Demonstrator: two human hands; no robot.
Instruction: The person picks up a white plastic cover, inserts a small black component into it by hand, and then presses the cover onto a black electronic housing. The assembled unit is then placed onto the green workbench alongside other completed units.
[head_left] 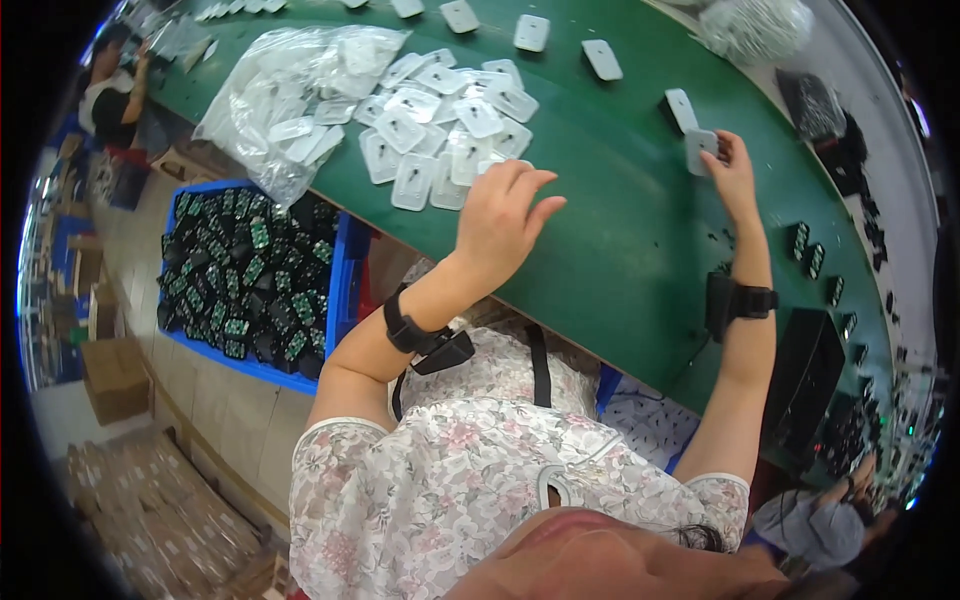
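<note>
Between the thumb and fingers of my right hand point(733, 165) is a white rounded rectangular plastic piece point(699, 152), held over the right part of the green table. Just beyond it lies a similar white plastic cover point(680, 110). My left hand point(500, 212) hovers at the near right edge of a loose pile of white plastic covers point(413, 105), thumb and forefinger apart. Small dark marks show in the middle of many pieces. The other left fingertips partly hide one cover, and I cannot see whether they touch it.
A clear plastic bag point(290, 85) with more covers lies left of the pile. Several covers form a curved row along the far side. On the floor side stands a blue crate point(345, 275) of black parts with green circuit boards. Small circuit boards point(816, 260) and a black box point(803, 375) sit rightward.
</note>
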